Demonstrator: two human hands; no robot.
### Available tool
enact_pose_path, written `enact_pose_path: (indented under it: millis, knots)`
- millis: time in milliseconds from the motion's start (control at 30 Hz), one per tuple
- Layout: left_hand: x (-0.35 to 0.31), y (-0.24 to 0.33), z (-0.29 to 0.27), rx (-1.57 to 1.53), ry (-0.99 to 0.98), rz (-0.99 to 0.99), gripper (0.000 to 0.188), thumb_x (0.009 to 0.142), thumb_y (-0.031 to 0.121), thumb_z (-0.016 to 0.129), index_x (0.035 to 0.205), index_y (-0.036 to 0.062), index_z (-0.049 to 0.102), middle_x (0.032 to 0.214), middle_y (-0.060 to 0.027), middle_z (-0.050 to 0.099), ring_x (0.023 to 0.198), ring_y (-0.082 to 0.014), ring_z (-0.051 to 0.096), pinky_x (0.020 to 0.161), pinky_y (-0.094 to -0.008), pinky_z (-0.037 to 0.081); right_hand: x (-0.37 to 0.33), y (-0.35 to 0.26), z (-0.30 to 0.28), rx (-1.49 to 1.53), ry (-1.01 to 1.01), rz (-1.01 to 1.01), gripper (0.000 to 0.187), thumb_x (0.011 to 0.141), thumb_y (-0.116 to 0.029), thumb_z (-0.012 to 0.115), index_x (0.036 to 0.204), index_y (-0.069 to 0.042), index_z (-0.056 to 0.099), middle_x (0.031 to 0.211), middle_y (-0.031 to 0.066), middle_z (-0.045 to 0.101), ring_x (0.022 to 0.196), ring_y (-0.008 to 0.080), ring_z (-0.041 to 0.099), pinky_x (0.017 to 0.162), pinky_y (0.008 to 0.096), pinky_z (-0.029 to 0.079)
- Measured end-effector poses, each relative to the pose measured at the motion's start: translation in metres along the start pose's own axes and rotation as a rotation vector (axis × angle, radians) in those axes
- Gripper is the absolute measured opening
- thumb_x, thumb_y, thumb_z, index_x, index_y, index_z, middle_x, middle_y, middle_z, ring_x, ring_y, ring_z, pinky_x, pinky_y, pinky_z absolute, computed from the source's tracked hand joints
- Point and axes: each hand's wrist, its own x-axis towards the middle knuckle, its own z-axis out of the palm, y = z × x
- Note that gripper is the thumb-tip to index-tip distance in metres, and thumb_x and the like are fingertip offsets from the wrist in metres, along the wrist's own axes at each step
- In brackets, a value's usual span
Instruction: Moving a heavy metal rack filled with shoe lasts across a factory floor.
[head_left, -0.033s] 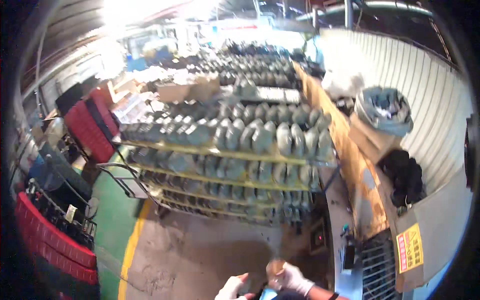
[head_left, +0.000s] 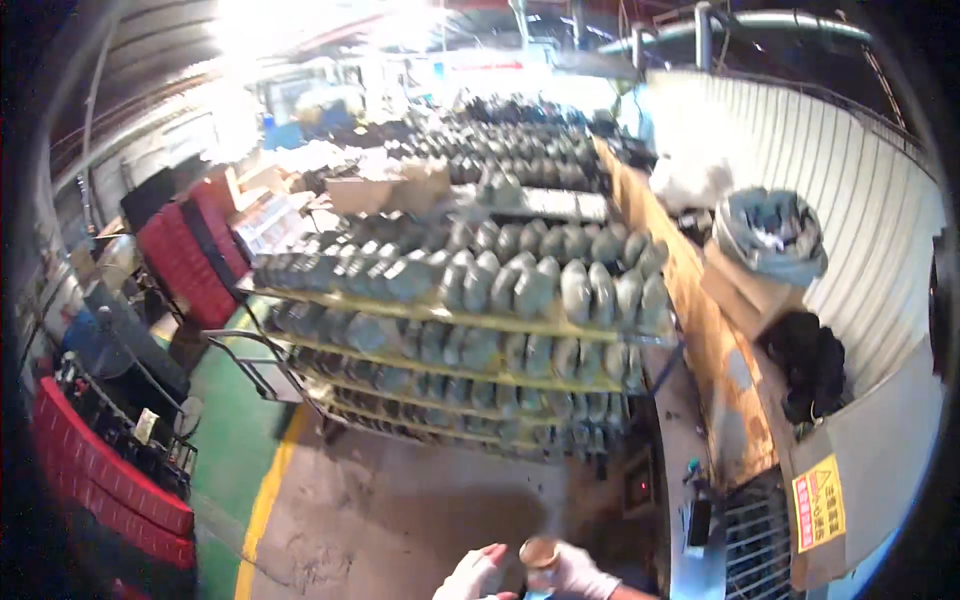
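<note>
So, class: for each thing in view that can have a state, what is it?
Left hand: partly open
Right hand: closed around the brown-topped object
Brown-topped object: held in that hand
Shelved rack: loaded with rounded items
Grey bag: open at the top
Red crates: stacked

The left hand [head_left: 468,578] is cut off by the lower edge, as is the right forearm [head_left: 632,594], so the left grip cannot be made out. The brown-topped object [head_left: 540,553] is partly covered by the right hand [head_left: 585,574] and is too blurred for its kind to be told. Detail in the far rows [head_left: 510,142] is lost to blur, and the pieces low on the rack [head_left: 430,309] are too small to be identified.
</note>
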Motion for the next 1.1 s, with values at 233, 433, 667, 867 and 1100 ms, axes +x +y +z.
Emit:
enact_pose_path:
  millis: [233,433,667,867,1100]
  knots:
    - [-0.020,0.059,-0.078,0.329,0.147,0.128,0.045,0.073,0.019,0.077,0.112,0.0064,0.058,0.095,-0.0137,0.060,0.088,-0.0313,0.060,0.080,-0.0388,0.050,-0.005,-0.098,0.074,-0.107,-0.119,-0.320,0.033,0.089,-0.034,0.066,0.114,-0.012,0.062,0.104,0.0124,0.068,0.100,0.0312,0.065,0.088,0.0392,0.051]
    - [-0.014,0.067,-0.129,0.290,0.002,0.221,0.074,0.075,0.047,0.078,0.133,0.0082,0.054,0.123,-0.0164,0.053,0.114,-0.0345,0.055,0.093,-0.0428,0.048,0.024,-0.159,0.058,-0.550,-0.137,-0.449,0.050,0.070,-0.051,0.074,0.093,-0.009,0.061,0.090,0.0166,0.068,0.087,0.0396,0.065,0.076,0.0467,0.052]
    - [-0.037,0.060,-0.144,-0.068,0.418,-0.123,0.044,0.079,0.026,0.077,0.113,0.0057,0.059,0.094,-0.0074,0.065,0.081,-0.0208,0.065,0.072,-0.0324,0.053,0.024,-0.192,0.067,-0.540,-0.214,-0.454,0.047,0.067,-0.036,0.080,0.103,-0.010,0.063,0.096,0.0128,0.067,0.089,0.0312,0.065,0.081,0.0401,0.051]
    - [-0.066,-0.009,-0.158,-0.991,0.593,-0.299,0.046,0.097,0.032,0.058,0.135,0.0091,0.045,0.102,-0.0065,0.060,0.078,-0.0153,0.061,0.068,-0.0302,0.052,0.002,-0.288,0.035,-0.241,-0.197,-0.511,0.050,0.066,-0.031,0.087,0.106,-0.008,0.065,0.092,0.0075,0.067,0.086,0.0200,0.065,0.080,0.0323,0.051]
    - [-0.103,-0.046,-0.121,-1.084,0.760,-0.381,0.048,0.096,0.023,0.060,0.137,0.0078,0.042,0.107,-0.0078,0.058,0.088,-0.0162,0.060,0.074,-0.0344,0.053,-0.045,-0.429,-0.019,-0.652,0.030,-1.168,0.052,0.062,-0.035,0.086,0.100,-0.006,0.066,0.090,0.0104,0.068,0.079,0.0307,0.068,0.070,0.0357,0.057]
